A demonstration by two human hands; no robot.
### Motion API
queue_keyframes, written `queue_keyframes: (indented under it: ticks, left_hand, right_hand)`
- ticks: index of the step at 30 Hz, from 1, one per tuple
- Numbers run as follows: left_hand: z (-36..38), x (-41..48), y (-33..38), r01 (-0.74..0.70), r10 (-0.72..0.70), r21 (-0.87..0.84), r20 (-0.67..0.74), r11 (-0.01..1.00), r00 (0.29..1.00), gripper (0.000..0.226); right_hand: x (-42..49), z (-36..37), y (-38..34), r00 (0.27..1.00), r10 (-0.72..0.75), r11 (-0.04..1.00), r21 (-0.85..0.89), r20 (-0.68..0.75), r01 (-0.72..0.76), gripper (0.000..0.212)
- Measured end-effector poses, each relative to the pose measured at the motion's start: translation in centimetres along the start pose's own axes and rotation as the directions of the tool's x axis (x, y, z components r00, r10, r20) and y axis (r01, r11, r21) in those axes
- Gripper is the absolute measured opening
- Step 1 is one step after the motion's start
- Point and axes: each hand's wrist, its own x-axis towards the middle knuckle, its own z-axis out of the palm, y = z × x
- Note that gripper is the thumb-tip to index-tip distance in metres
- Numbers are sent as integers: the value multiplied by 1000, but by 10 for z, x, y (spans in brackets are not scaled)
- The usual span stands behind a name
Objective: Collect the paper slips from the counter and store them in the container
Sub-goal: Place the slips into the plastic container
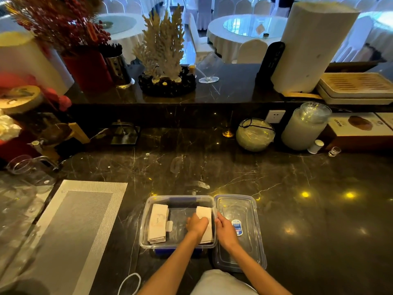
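A clear plastic container (179, 199) stands on the dark marble counter near the front edge. One stack of paper slips (158, 223) lies along its left side. A second stack of slips (205, 212) lies along the right side under my left hand (197, 225), which is inside the container with curled fingers pressing on it. My right hand (225, 231) rests on the container's right rim, fingers hooked over the wall next to that stack. No loose slips show on the counter.
The container's clear lid (239, 209) lies flat just right of it. A grey woven placemat (74, 226) lies to the left, glassware (23, 167) at far left. Jars (254, 135) and boxes (359, 126) line the back wall. A white cord loop (129, 283) lies at the front edge.
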Motion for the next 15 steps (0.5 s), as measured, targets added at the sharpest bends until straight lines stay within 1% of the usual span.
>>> queue_keyframes:
  ticks: [2,3,5,6,8,10,11,12,13,14,15]
  left_hand:
    - [1,1,-1,10,-10,-6,-4,1000,1000,48]
    - [1,1,0,22,-23,-27,-33,999,999,54]
    - [1,-1,6,4,-11,-45,-166,999,986,69]
    - [0,-1,11,-40,34,-18,-250,999,968,72]
    - [3,-1,26,-160,178,78,-372,984,911,71]
    - [9,1,44,-260,325,204,-424,944,845,69]
    - [14,2,55,-289,379,263,-418,920,826,67]
    - [21,4,67,-307,417,315,-388,898,822,64]
    - [29,6,77,-319,450,382,-327,867,831,60]
    - [38,9,87,-333,481,477,-230,813,846,55]
    - [47,12,95,-356,503,593,-97,722,859,50]
  right_hand:
    - [-1,-1,-3,1000,20,999,30,9,-20,39]
    - [-1,-3,-4,999,35,997,62,26,-37,38]
    - [-3,-8,-5,996,78,986,146,43,-83,40]
    - [-3,-13,-2,994,104,977,187,22,-106,42]
    - [-4,-27,10,981,179,946,286,-73,-151,43]
    - [-9,-44,22,943,291,884,423,-161,-201,33]
    - [-14,-52,31,916,348,861,454,-199,-228,28]
    - [-21,-60,40,887,398,853,451,-235,-263,25]
    - [-28,-65,51,856,443,851,427,-268,-307,23]
    - [-36,-68,60,822,488,845,395,-295,-360,22]
    - [-46,-71,69,785,534,832,361,-313,-422,21]
